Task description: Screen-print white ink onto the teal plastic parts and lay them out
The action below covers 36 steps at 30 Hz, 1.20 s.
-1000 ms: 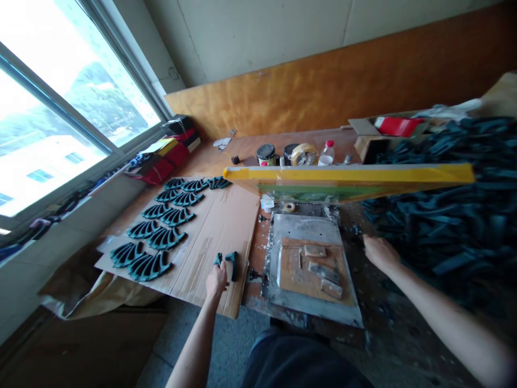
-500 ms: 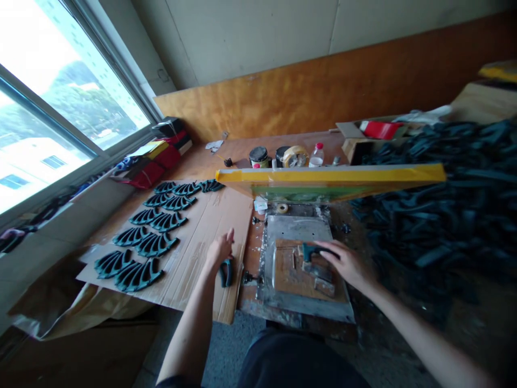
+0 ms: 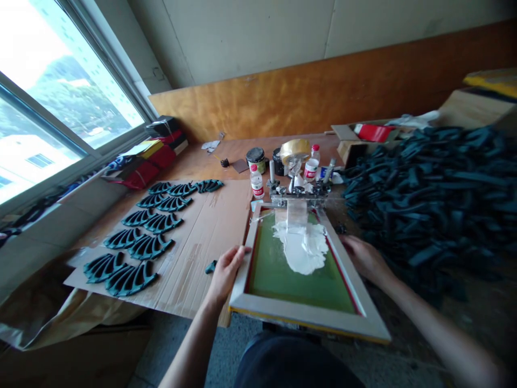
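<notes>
A screen printing frame [image 3: 238, 285] lies lowered in front of me, its green mesh [image 3: 270, 280] bearing a thick pool of white ink [image 3: 305, 253]. At the mesh's far end, a flat pale blade [image 3: 297, 213] stands in the ink. My left hand [image 3: 226, 272] is closed on the frame's left side, thumb on top. Along the right side, my right hand [image 3: 365, 260] grips the edge, its fingertips partly hidden. Close to my left hand, a small dark green piece [image 3: 210, 267] rests on the cardboard [image 3: 202, 231]. The base under the frame is hidden.
Several fan-like groups of dark green pieces [image 3: 151, 245] lie on the cardboard at left. A large heap of similar pieces [image 3: 428, 199] covers the right side. Behind the frame stand a red-capped bottle [image 3: 257, 182], a lidded can [image 3: 256, 160] and a tape roll [image 3: 295, 150].
The raised frame has come down flat over the base. My right hand has let go of the dark green piece there and moved to the frame's right edge; my left hand has closed on its left side.
</notes>
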Each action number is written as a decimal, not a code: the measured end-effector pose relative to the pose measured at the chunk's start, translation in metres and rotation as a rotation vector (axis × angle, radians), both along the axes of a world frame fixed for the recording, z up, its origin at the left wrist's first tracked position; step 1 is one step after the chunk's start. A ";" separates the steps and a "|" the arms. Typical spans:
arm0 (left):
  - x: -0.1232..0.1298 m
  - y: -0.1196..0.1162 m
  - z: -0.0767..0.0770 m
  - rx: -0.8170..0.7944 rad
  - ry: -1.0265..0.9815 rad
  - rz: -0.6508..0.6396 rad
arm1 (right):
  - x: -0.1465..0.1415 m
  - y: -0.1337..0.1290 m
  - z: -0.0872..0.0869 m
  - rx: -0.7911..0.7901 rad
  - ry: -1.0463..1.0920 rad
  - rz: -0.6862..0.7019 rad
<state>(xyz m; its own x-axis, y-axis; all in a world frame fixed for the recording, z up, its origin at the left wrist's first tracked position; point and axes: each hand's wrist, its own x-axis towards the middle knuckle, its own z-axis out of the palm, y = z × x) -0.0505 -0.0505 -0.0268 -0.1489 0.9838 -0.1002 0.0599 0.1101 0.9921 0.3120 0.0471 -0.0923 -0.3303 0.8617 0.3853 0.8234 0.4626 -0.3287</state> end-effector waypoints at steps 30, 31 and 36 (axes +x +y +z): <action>0.001 0.002 -0.104 -0.161 0.161 0.064 | -0.067 -0.033 0.022 0.105 -0.195 0.615; 0.001 0.002 -0.101 -0.161 0.127 0.057 | -0.071 -0.024 0.030 0.075 -0.199 0.579; -0.002 0.000 -0.063 -0.154 -0.002 0.005 | -0.094 0.031 0.082 0.052 -0.203 0.293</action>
<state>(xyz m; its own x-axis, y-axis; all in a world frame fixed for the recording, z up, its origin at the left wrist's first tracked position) -0.0523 -0.0505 -0.0903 -0.1531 0.9560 -0.2504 0.0567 0.2614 0.9636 0.2180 0.0784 -0.0103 -0.6348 0.7000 0.3272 0.6995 0.7005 -0.1417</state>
